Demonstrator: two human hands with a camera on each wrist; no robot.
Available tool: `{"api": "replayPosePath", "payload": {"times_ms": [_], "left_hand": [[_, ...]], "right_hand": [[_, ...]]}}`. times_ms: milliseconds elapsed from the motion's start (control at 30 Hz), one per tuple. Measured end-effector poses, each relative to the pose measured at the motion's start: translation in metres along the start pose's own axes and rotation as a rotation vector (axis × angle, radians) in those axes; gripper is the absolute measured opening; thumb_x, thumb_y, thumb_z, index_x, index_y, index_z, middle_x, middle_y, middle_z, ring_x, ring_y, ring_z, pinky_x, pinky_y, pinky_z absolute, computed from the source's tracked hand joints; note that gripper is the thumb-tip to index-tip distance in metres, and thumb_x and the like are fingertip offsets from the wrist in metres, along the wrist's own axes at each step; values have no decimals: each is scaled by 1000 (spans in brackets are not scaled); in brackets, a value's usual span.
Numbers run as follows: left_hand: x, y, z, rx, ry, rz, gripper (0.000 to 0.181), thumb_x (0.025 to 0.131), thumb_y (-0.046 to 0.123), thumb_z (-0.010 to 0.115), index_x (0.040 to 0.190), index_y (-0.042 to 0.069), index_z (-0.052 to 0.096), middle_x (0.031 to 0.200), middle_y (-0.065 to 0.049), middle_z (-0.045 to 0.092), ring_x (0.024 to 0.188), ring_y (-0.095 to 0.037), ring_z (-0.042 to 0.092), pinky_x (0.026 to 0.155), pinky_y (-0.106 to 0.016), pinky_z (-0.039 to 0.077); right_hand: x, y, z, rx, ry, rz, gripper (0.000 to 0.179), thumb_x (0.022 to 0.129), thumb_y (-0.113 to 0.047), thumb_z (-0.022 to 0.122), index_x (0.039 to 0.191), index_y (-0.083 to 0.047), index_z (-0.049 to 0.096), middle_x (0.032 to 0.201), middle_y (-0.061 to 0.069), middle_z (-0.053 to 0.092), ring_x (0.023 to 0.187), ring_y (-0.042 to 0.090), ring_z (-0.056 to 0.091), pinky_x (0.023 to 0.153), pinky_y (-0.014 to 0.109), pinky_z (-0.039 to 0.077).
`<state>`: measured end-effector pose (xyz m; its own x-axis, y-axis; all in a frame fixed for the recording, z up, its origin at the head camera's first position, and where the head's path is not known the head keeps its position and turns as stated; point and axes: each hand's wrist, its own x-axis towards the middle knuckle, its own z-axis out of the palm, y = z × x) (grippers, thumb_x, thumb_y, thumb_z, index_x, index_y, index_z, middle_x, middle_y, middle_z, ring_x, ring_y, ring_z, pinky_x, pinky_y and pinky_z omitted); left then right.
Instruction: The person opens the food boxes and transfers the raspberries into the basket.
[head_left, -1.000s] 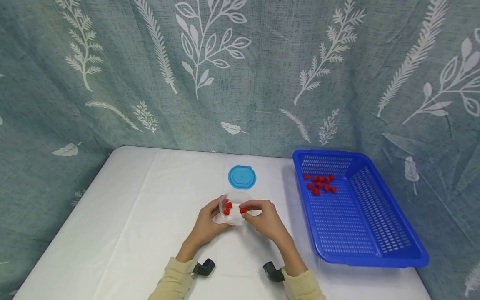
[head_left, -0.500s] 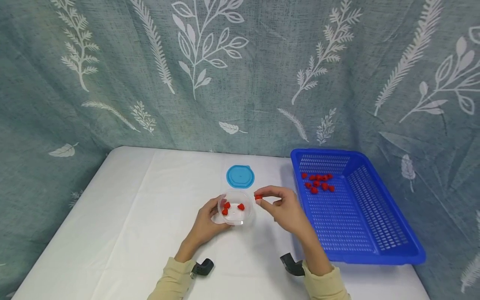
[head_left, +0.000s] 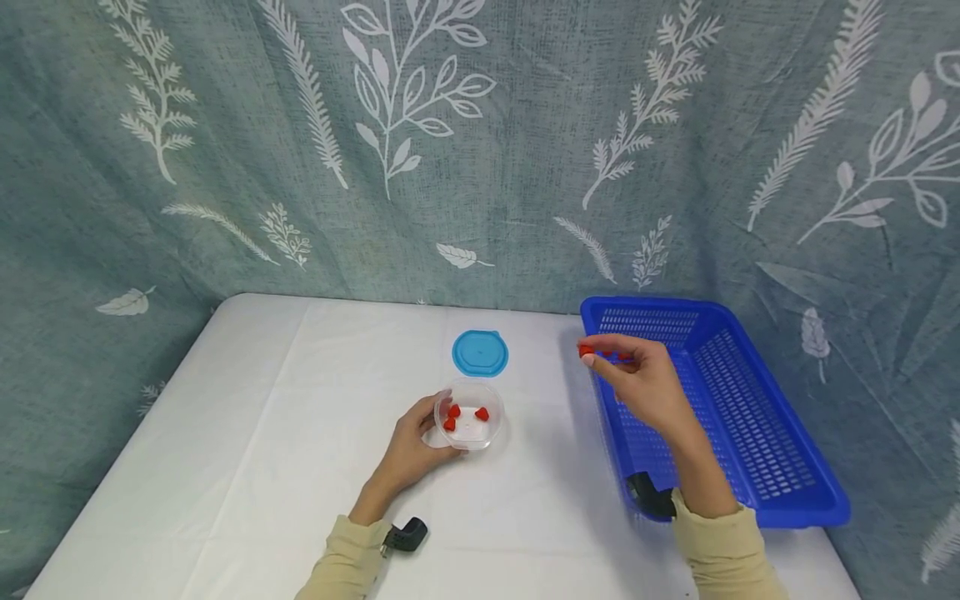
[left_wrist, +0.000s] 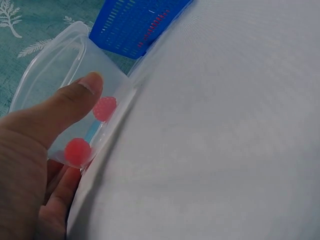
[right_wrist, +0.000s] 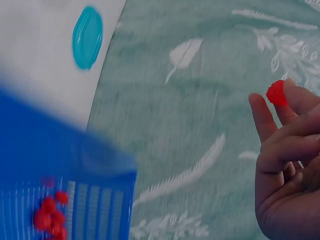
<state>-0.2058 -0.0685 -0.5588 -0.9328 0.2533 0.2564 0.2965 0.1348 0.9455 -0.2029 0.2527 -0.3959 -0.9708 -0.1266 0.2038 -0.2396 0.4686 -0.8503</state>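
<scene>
My left hand (head_left: 415,446) grips the side of a clear plastic tub (head_left: 491,429) on the white table. Three red raspberries lie inside it, one of them this raspberry (head_left: 482,413). In the left wrist view the thumb presses against the tub's wall (left_wrist: 75,60). Between thumb and fingertip my right hand (head_left: 648,387) pinches another raspberry (right_wrist: 276,93), up over the left rim of the blue basket (head_left: 720,492). More raspberries (right_wrist: 45,217) lie in that basket, mostly hidden behind the right hand in the head view.
A blue lid (head_left: 480,353) lies flat on the table (head_left: 247,433) behind the tub. The basket stands at the table's right side. A green leaf-patterned curtain (head_left: 517,150) hangs behind the table. Black wrist cameras jut from both sleeves.
My right hand has drawn out of the tub and moved right to the basket, carrying a raspberry. The left hand and tub have stayed in place.
</scene>
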Motion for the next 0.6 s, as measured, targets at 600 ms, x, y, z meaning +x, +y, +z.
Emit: {"api": "replayPosePath", "payload": {"times_ms": [600], "left_hand": [[0, 2, 1, 3, -8, -43, 86, 71, -6, 88, 147, -5, 48, 149, -22, 52, 141, -34, 48, 116, -41, 40]], "right_hand": [[37, 88, -72, -162, 213, 143, 43, 94, -31, 75, 124, -1, 70, 93, -28, 65, 80, -5, 62, 58, 19, 55]]}}
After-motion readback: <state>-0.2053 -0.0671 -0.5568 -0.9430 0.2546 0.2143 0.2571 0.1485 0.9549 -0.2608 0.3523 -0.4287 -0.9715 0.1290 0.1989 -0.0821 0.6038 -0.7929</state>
